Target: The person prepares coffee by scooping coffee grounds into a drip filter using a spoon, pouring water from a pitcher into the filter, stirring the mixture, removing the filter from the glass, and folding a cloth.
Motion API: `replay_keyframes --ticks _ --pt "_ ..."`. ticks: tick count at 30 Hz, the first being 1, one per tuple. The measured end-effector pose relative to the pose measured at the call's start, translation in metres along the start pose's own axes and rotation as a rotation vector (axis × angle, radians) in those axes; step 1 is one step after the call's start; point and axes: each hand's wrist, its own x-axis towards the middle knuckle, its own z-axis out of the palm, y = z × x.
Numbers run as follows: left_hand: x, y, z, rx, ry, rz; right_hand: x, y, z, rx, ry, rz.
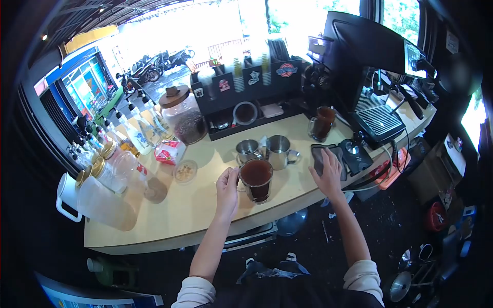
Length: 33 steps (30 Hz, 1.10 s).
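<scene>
My left hand [227, 187] is closed on the handle of a glass mug [256, 179] of dark reddish-brown drink, near the counter's front edge. Two metal pitchers, a smaller one [248, 150] and a larger one [279, 152], stand just behind the mug. To the right, my right hand [327, 172] lies with its fingers spread on a dark grey cloth [319, 156]. Another glass mug [322, 124] of brown drink stands behind that hand. A black device [356, 156] sits right of the cloth.
On the wooden counter [205, 205] are a jar of coffee beans [184, 115], a red-and-white packet [169, 152], a small dish [185, 171], syrup bottles [134, 128] and a plastic pitcher [105, 203]. A black cup organizer [246, 84] stands behind, an espresso machine [380, 118] at right.
</scene>
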Motion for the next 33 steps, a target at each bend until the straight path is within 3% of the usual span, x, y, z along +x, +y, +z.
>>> replay_keyframes --ticks 3,16,18,23,27,33 --pt "-0.003 -0.013 0.025 -0.009 -0.011 -0.023 -0.001 0.035 0.002 -0.233 -0.315 0.009" --pt "0.003 -0.068 0.124 -0.057 -0.101 -0.003 -0.036 0.059 -0.063 -0.037 -0.187 -0.154" --pt "0.006 -0.068 0.146 -0.054 -0.065 -0.027 -0.038 0.059 -0.084 0.071 -0.268 0.057" --pt "0.025 -0.091 0.174 -0.057 -0.027 -0.069 -0.048 0.083 -0.109 0.320 -0.190 0.209" --pt "0.041 -0.113 0.185 -0.092 -0.135 0.038 -0.055 0.091 -0.123 0.587 -0.182 0.375" --pt "0.054 -0.122 0.205 -0.048 -0.102 0.027 -0.070 0.107 -0.126 0.628 -0.197 0.335"
